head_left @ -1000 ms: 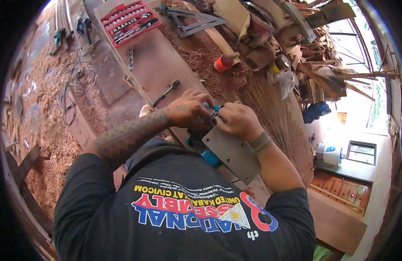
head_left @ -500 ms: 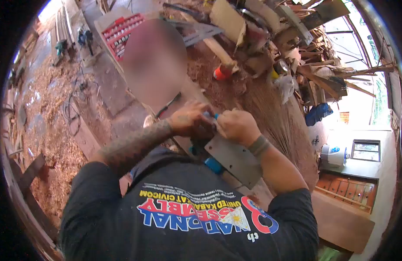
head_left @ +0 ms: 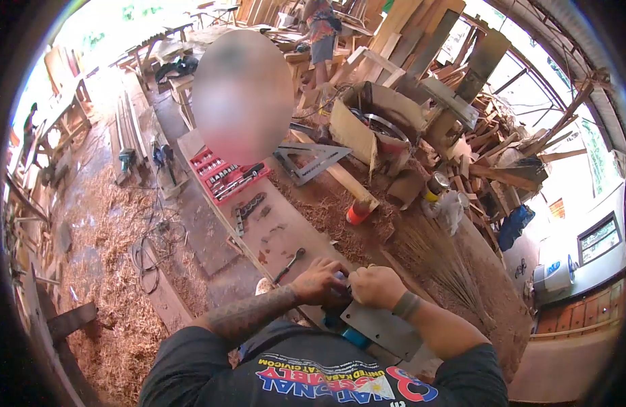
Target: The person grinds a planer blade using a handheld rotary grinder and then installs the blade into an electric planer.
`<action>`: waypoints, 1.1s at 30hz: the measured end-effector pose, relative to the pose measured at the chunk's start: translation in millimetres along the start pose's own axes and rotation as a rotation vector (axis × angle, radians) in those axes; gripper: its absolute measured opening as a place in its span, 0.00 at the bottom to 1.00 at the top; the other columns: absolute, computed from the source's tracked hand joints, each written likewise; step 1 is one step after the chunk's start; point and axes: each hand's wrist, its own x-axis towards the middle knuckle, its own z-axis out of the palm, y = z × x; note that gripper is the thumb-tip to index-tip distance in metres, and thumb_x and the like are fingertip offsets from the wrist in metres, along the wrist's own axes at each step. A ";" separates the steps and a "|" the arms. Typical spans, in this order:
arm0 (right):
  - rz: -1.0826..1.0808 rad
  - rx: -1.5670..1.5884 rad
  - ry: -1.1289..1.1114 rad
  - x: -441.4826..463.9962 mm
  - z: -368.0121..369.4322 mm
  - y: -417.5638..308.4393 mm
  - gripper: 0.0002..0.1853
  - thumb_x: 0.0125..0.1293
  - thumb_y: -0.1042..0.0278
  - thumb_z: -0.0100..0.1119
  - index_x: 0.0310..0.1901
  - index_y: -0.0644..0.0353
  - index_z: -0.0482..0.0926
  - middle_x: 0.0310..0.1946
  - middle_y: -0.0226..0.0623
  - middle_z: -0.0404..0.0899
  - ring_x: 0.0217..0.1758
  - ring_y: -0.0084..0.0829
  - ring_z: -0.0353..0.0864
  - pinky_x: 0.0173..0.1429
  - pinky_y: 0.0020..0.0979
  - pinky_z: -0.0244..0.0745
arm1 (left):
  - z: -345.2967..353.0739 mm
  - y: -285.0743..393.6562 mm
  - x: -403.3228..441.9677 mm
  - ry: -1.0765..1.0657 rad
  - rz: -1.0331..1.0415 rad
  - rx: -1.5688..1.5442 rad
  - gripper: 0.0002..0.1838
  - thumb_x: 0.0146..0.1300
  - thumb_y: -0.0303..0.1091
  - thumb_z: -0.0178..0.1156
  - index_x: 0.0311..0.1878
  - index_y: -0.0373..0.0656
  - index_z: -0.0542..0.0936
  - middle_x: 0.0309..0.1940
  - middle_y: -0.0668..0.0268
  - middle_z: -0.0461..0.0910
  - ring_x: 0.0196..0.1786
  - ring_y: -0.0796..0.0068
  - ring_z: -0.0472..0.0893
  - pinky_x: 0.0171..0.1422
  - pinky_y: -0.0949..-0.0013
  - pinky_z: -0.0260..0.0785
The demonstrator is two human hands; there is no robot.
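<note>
A power tool with a teal body (head_left: 356,338) and a flat grey metal plate (head_left: 384,330) with holes lies on the board close to my torso. My left hand (head_left: 320,281) is curled at the tool's far end, over a dark part. Just beside it, my right hand (head_left: 377,286) is closed in a pinch, thumb side toward the left. Whatever sits between the fingers of both hands is hidden. A ratchet wrench (head_left: 289,266) rests on the board (head_left: 296,230) left of my left hand.
Farther up the board are loose sockets (head_left: 248,210) and a red socket case (head_left: 225,178). A metal triangle square (head_left: 309,161), an orange-red cylinder (head_left: 358,212) and a stick broom (head_left: 445,264) lie to the right. Wood shavings (head_left: 109,237) cover the floor. A person (head_left: 322,41) stands far back.
My view has tilted up, so more of the workshop shows and my hands sit lower in the picture. Both hands stay together at the tool's end.
</note>
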 end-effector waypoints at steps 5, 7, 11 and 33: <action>0.022 -0.055 -0.021 -4.3 -0.3 -5.5 0.03 0.68 0.63 0.62 0.37 0.49 0.80 0.33 0.33 0.83 0.35 0.41 0.90 0.38 0.42 0.87 | 1.1 -4.6 -1.4 0.004 0.024 -0.021 0.15 0.59 0.51 0.78 0.50 0.68 0.96 0.65 0.63 0.81 0.72 0.51 0.76 0.77 0.43 0.63; 0.059 -0.089 -0.088 -3.8 -12.2 -14.0 0.04 0.69 0.63 0.62 0.38 0.50 0.80 0.35 0.36 0.84 0.37 0.41 0.90 0.37 0.43 0.87 | 0.5 -1.3 -1.6 -0.009 0.013 -0.031 0.15 0.59 0.50 0.78 0.50 0.69 0.96 0.65 0.64 0.81 0.72 0.51 0.75 0.78 0.43 0.63; 0.052 -0.055 -0.105 -2.5 -21.0 -14.3 0.03 0.69 0.65 0.60 0.38 0.51 0.80 0.35 0.37 0.83 0.37 0.42 0.90 0.38 0.43 0.87 | 0.9 -2.3 -2.4 -0.025 -0.008 -0.062 0.14 0.58 0.49 0.77 0.49 0.71 0.96 0.66 0.65 0.81 0.73 0.50 0.75 0.79 0.43 0.63; 0.085 0.073 -0.102 1.9 -23.0 -6.4 0.04 0.73 0.65 0.60 0.40 0.53 0.80 0.36 0.42 0.82 0.42 0.47 0.88 0.46 0.45 0.85 | -11.6 12.2 -0.4 -0.008 -0.049 -0.140 0.10 0.54 0.50 0.78 0.40 0.68 0.97 0.65 0.64 0.81 0.72 0.52 0.75 0.79 0.46 0.62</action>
